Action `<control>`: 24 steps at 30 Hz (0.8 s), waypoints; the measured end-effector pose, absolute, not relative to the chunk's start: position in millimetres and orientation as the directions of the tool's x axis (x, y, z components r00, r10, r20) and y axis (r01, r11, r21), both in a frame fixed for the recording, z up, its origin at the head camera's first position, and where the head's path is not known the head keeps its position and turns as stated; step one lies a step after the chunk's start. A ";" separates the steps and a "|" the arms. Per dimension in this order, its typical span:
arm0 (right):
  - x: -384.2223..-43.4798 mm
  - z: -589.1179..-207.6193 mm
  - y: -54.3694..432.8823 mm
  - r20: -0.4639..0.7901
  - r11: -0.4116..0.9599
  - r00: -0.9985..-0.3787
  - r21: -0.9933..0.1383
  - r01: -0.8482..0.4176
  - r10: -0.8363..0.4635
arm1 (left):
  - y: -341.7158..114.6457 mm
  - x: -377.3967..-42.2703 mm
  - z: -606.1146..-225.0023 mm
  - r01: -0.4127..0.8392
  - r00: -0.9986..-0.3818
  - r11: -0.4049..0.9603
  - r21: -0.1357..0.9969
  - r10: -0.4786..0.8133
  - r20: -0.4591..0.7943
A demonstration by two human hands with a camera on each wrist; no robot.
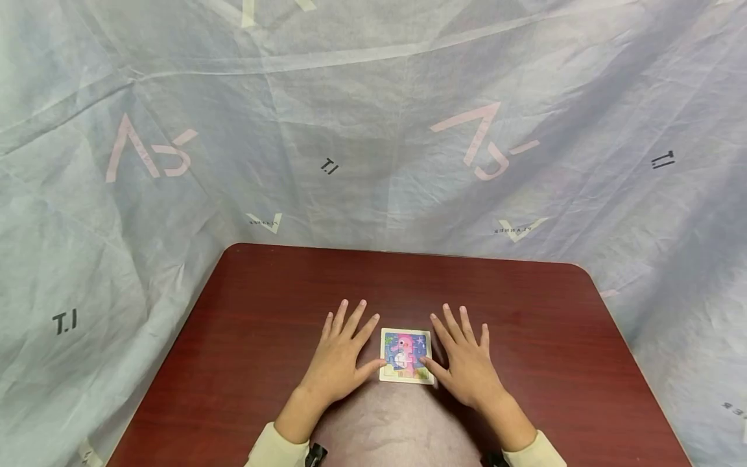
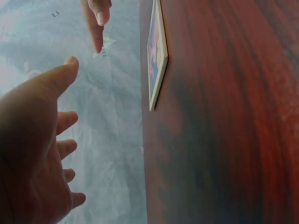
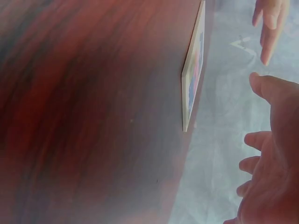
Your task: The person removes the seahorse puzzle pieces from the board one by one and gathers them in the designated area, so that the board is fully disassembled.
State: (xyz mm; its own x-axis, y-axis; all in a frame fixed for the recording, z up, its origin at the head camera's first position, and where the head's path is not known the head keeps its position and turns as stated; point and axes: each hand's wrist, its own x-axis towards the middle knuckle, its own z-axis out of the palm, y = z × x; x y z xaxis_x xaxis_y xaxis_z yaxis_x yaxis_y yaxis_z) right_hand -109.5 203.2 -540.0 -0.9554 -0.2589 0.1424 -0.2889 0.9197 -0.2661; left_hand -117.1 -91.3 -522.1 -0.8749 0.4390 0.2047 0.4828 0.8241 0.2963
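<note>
A small square jigsaw puzzle [image 1: 403, 350] with a pale frame and a pink seahorse picture lies flat on the dark red table [image 1: 280, 292]. Its pieces sit together inside the frame. To its left my left hand [image 1: 335, 366] hovers with fingers spread, the thumb overlapping the frame's edge in the head view. My right hand [image 1: 467, 370] mirrors it on the other side, thumb over the puzzle's right edge. Both wrist views show the left palm [image 2: 32, 149] and right palm [image 3: 280, 163] raised above the tabletop, holding nothing.
Grey-white cloth [image 1: 373, 143] printed with letters and logos hangs behind the table and along both sides. Pale sleeves [image 1: 277, 447] and dark wrist straps [image 1: 316, 455] show at the bottom of the head view.
</note>
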 end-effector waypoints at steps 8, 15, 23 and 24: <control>-110.1 -535.6 196.9 0.172 0.906 -0.948 -0.290 -0.307 -0.267 | -90.8 -118.9 -523.0 0.478 -0.877 0.828 0.293 0.431 0.212; -110.8 -537.1 191.9 0.062 0.823 -0.952 -0.489 -0.289 -0.298 | -86.8 -116.5 -526.9 0.458 -0.889 0.827 0.326 0.423 0.175; -117.2 -539.3 180.5 -0.025 0.720 -0.919 -0.630 -0.292 -0.395 | -75.4 -119.4 -530.7 0.370 -0.929 0.834 0.410 0.341 0.144; -118.1 -539.9 179.0 -0.018 0.713 -0.916 -0.634 -0.300 -0.401 | -73.5 -120.7 -531.7 0.355 -0.935 0.836 0.417 0.327 0.142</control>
State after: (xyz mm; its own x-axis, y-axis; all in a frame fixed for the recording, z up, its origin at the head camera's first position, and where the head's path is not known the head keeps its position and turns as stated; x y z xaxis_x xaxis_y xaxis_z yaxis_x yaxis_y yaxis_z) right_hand -118.1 179.0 -539.9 -0.9158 -0.4013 -0.0183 -0.2997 0.7128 -0.6341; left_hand -120.7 -73.5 -531.7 -0.9345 0.3265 0.1416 0.3555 0.8363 0.4175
